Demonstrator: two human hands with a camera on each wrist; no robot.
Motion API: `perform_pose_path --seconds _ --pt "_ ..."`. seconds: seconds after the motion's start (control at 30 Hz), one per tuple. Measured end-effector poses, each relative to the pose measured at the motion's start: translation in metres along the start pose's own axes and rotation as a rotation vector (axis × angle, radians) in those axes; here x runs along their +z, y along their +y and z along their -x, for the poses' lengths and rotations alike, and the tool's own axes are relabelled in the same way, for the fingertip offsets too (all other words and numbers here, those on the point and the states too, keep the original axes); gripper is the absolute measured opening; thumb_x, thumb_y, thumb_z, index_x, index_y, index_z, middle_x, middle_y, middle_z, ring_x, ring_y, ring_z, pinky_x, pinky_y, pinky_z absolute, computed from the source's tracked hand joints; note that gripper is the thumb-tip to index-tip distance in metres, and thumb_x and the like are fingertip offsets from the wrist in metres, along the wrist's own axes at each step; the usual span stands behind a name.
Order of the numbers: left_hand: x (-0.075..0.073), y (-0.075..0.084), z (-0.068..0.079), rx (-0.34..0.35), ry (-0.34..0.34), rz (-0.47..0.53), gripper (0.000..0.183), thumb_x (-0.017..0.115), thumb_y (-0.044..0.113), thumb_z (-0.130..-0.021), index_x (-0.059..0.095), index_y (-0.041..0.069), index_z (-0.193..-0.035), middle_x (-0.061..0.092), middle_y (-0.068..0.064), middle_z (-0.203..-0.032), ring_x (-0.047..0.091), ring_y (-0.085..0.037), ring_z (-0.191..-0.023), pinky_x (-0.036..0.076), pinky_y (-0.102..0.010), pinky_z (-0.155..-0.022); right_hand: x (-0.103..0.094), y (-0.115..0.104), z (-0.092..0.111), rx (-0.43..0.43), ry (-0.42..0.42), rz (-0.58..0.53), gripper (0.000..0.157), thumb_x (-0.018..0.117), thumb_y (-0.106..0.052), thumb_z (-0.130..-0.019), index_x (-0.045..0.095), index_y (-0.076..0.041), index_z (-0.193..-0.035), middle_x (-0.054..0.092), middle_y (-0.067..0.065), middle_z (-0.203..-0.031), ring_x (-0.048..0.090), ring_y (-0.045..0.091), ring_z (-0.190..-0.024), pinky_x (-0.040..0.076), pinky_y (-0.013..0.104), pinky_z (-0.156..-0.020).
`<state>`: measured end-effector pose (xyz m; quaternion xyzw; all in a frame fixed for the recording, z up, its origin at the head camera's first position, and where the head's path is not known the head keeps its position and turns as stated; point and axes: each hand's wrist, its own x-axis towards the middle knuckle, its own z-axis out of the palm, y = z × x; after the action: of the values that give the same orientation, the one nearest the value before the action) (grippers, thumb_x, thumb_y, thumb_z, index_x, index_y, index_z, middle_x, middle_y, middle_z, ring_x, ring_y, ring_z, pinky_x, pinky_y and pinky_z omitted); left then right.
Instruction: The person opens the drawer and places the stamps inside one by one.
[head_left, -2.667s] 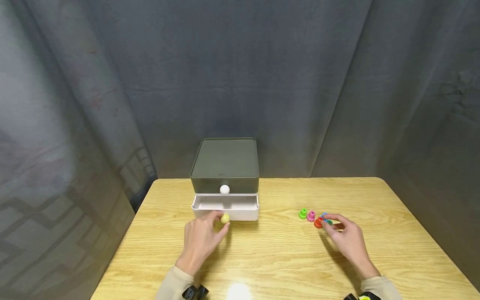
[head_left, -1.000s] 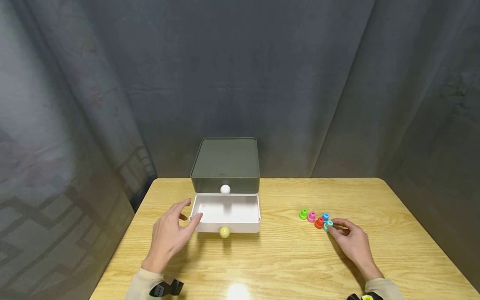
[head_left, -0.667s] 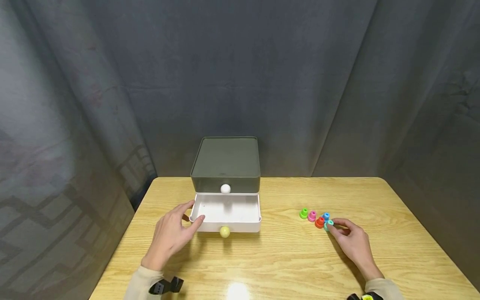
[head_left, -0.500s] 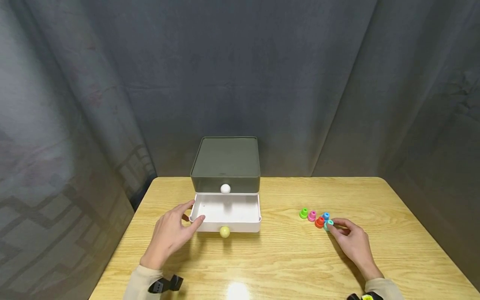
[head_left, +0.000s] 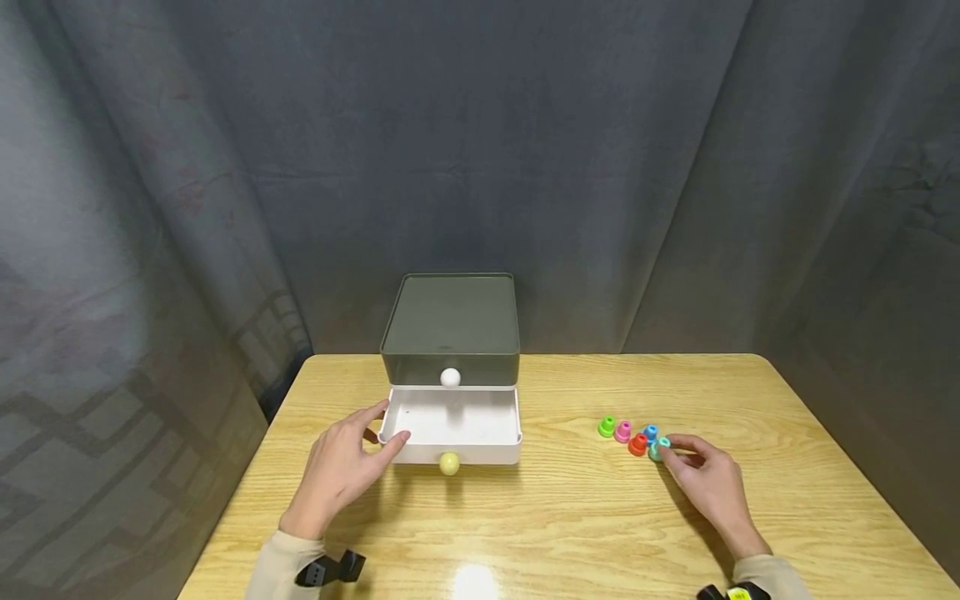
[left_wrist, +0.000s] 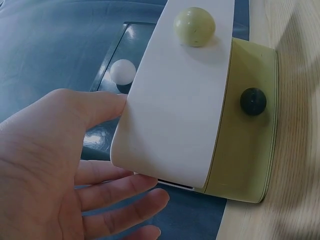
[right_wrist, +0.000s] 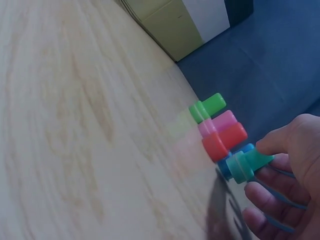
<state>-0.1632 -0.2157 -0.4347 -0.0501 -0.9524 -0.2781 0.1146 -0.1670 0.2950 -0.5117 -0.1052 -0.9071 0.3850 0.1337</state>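
My left hand (head_left: 341,467) holds the front left corner of a pulled-out white drawer (head_left: 457,454), thumb over the rim and fingers along the side. In the left wrist view the thumb (left_wrist: 102,106) lies at the drawer's top edge. My right hand (head_left: 708,475) pinches a teal stepped plastic peg (right_wrist: 241,167) between thumb and fingers, close over the table. Right beside it are a red peg (head_left: 638,444) and a blue peg (head_left: 651,433). A pink peg (head_left: 623,431) and a green peg (head_left: 607,427) stand farther left.
The drawer belongs to a small cabinet (head_left: 453,312) with a dark green top unit and white knob (head_left: 450,377). An olive lower drawer (left_wrist: 240,150) with a dark knob shows under the white one. Grey curtains (head_left: 480,167) hang behind the wooden table (head_left: 562,533).
The white drawer has come farther out. My left hand has left its yellow knob for the left corner. My right hand has taken the teal peg and shifted it slightly right.
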Motion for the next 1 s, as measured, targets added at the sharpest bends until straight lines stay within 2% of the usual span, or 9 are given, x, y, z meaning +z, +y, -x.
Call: perform_pose_path --seconds 0.2,0.53,0.77,1.0 --pt "0.000 0.000 0.000 0.004 -0.001 0.001 0.067 0.072 0.056 -0.097 0.065 0.013 -0.148 0.075 -0.009 -0.134 0.075 -0.018 -0.093 0.056 -0.039 -0.070 -0.007 -0.006 0.000 -0.028 0.017 -0.013 0.033 0.079 -0.029 -0.097 0.079 -0.003 -0.118 0.079 0.023 -0.112 0.058 -0.014 -0.076 0.050 0.014 -0.066" --pt "0.001 -0.002 0.001 0.009 0.003 0.005 0.067 0.074 0.053 -0.096 0.065 0.011 -0.147 0.076 -0.010 -0.133 0.077 -0.025 -0.095 0.056 -0.039 -0.072 -0.015 -0.019 -0.006 -0.106 0.034 -0.004 0.033 0.080 -0.029 -0.096 0.080 -0.003 -0.116 0.080 0.021 -0.109 0.060 -0.011 -0.078 0.052 0.017 -0.062" --pt "0.002 -0.002 0.000 0.022 0.014 0.007 0.067 0.075 0.053 -0.096 0.066 0.010 -0.146 0.076 -0.011 -0.132 0.076 -0.022 -0.092 0.055 -0.038 -0.070 -0.020 -0.029 -0.008 -0.150 0.019 0.010 0.034 0.080 -0.029 -0.097 0.080 -0.002 -0.118 0.080 0.021 -0.110 0.060 -0.008 -0.080 0.054 0.020 -0.062" --pt "0.002 -0.003 0.001 0.011 0.009 0.007 0.066 0.075 0.052 -0.096 0.066 0.011 -0.146 0.076 -0.010 -0.132 0.076 -0.022 -0.092 0.055 -0.038 -0.071 -0.020 -0.038 -0.009 -0.170 0.013 0.003 0.032 0.081 -0.029 -0.096 0.081 -0.004 -0.117 0.080 0.018 -0.111 0.058 -0.012 -0.081 0.054 0.017 -0.066"
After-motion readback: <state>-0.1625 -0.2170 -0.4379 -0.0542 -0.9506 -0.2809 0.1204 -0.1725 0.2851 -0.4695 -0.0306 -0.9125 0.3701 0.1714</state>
